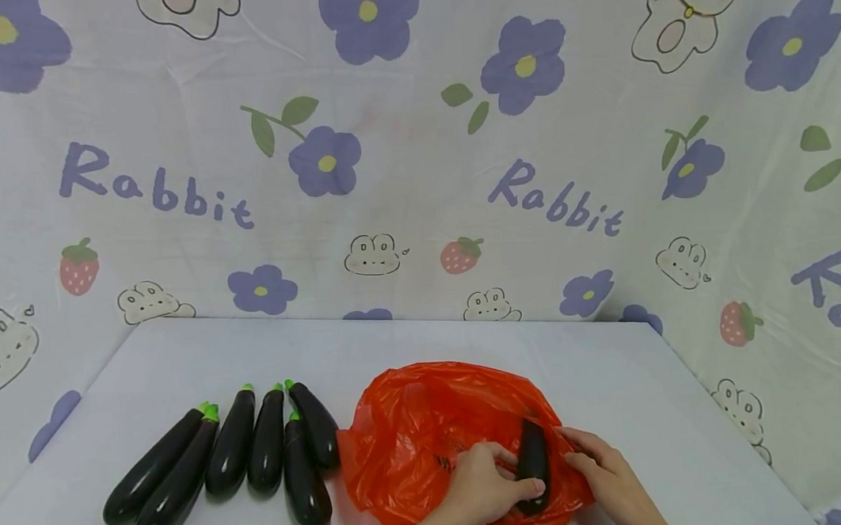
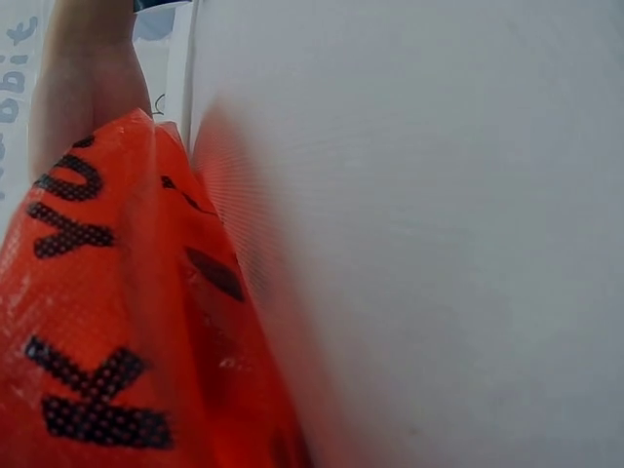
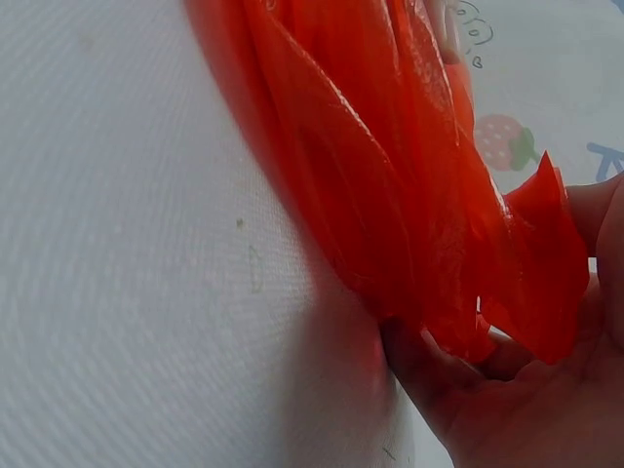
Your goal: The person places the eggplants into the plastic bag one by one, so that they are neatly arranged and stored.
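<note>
Head view: a patterned cloth [image 1: 397, 97] fills the upper frame, above a white table [image 1: 612, 379]. A red bag [image 1: 402, 454] spreads open at lower centre; six dark eggplants [image 1: 266, 449] lie at lower left. The right hand [image 1: 610, 474], lower right, pinches the bag's edge. The left hand [image 1: 484, 485], lower centre, grips another eggplant [image 1: 533, 455] within the bag's mouth.

Left fingers [image 1: 503, 453] pinch while right fingers [image 1: 581, 442] curl in a grip.
</note>
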Tool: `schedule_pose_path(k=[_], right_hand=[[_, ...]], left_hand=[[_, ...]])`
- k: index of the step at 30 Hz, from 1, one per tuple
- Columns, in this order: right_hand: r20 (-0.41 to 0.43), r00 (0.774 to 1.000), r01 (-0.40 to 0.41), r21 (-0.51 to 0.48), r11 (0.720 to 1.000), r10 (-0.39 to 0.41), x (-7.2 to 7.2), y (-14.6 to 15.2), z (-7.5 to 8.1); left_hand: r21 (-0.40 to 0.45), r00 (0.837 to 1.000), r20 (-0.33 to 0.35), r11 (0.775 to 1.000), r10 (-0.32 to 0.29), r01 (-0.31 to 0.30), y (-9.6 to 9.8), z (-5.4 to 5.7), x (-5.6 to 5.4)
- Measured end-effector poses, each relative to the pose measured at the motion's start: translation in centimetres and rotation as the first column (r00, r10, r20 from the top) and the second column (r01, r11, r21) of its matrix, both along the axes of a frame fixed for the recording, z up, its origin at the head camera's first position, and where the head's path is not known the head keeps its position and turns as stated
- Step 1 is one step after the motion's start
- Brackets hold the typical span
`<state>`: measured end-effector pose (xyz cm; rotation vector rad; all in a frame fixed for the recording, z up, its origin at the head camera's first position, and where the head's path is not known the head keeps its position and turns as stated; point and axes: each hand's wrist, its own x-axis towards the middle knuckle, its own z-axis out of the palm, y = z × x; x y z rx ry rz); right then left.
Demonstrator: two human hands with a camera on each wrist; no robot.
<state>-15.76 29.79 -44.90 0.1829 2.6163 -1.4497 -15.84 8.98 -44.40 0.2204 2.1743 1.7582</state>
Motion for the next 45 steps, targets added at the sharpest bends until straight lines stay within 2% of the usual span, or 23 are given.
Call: schedule_pose_path(k=[6, 19, 26, 33, 38, 41, 45], right_hand=[[0.002, 1.000, 0.000, 0.013, 1.000, 0.000, -0.1, 0.1, -0.1], [-0.010, 1.000, -0.012, 0.004, 1.000, 0.012, -0.3, 0.1, -0.5], [0.009, 1.000, 0.005, 0.012, 1.000, -0.006, -0.4, 0.0, -0.5], [0.025, 1.000, 0.012, 0.012, 1.000, -0.013, -0.6, -0.1, -0.5], [0.023, 1.000, 0.013, 0.003, 1.000, -0.013, -0.4, 0.1, -0.5], [0.022, 1.000, 0.014, 0.005, 1.000, -0.014, -0.5, 0.1, -0.6], [0.025, 1.000, 0.018, 0.007, 1.000, -0.018, -0.5, 0.2, -0.7]], left_hand=[[0.033, 1.000, 0.028, 0.999, -0.001, 0.000, 0.1, -0.1, 0.0], [0.043, 0.999, 0.034, 0.999, 0.005, -0.007, -0.1, -0.6, -0.1], [0.089, 0.998, 0.062, 0.996, -0.011, 0.005, -0.3, -0.9, -0.1], [0.069, 0.995, 0.095, 0.998, -0.020, 0.013, -0.6, -0.6, -0.3], [0.061, 0.993, 0.097, 0.996, -0.071, 0.065, -1.2, -0.1, -0.3], [0.009, 0.992, 0.040, 0.992, -0.124, 0.123, -2.2, 0.8, -0.3], [-0.077, 0.981, -0.047, 0.980, -0.188, 0.184, -4.4, 2.4, 0.0]])
